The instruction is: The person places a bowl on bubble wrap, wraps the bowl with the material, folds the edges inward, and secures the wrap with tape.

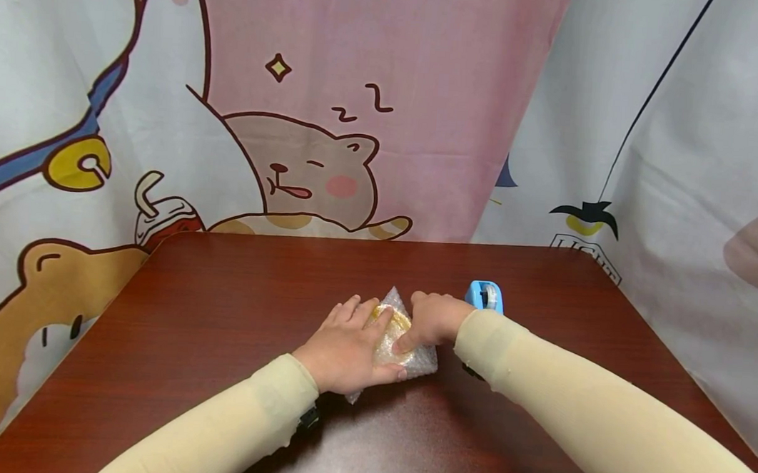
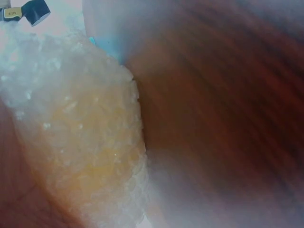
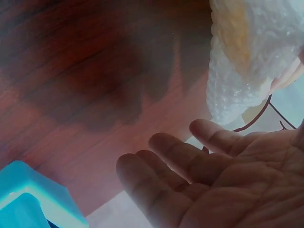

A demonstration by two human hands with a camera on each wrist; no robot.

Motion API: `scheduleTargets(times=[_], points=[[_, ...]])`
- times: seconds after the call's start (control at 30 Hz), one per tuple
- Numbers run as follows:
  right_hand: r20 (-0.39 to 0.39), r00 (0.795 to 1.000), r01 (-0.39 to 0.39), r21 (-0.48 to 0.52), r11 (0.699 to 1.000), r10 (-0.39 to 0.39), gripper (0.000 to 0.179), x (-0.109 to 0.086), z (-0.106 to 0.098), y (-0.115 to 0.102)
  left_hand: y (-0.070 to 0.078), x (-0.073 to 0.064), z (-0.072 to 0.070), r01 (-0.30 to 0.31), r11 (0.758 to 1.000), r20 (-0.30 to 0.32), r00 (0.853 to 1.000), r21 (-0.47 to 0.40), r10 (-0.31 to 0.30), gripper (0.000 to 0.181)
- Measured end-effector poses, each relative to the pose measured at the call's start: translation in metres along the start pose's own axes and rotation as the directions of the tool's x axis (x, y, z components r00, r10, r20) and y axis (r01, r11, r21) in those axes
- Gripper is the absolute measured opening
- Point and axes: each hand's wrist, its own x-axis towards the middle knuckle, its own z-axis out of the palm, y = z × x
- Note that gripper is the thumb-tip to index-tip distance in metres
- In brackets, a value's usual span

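Observation:
A small package in clear bubble wrap point(image 1: 424, 362) lies on the table, with a yellow, rounded edge point(image 1: 400, 319) showing through. My left hand point(image 1: 347, 349) rests flat across its left side, fingers spread. From the right, my right hand point(image 1: 437, 318) touches the top of the wrap with its thumb. In the right wrist view the fingers of that hand point(image 3: 213, 175) extend loosely beside the wrap point(image 3: 237, 57), with nothing in them. The left wrist view shows the wrapped bundle point(image 2: 80, 118) up close, its contents blurred by the bubbles.
A light blue tape dispenser point(image 1: 484, 296) stands just beyond my right wrist, also seen as a blue corner point(image 3: 42, 194) in the right wrist view. The dark reddish-brown table point(image 1: 274, 281) reaches back to a cartoon-printed curtain point(image 1: 421, 160).

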Motion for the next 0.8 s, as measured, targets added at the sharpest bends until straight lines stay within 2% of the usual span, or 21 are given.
scheduleTargets(times=[0.27,0.63,0.8], points=[[0.091,0.995,0.029,0.124,0.992,-0.041,0.113,0.007,0.000,0.005,0.000,0.000,0.000,-0.003,1.000,-0.005,1.000,0.002,0.003,0.103],[0.112,0.992,0.053,0.080,0.995,-0.062,0.114,0.012,0.000,0.008,0.000,0.001,0.001,-0.008,1.000,-0.009,1.000,0.003,0.008,0.102],[0.126,0.990,0.044,0.104,0.994,-0.057,0.114,0.013,0.001,0.010,-0.001,0.002,0.002,-0.006,1.000,-0.003,1.000,0.003,0.006,0.102]])
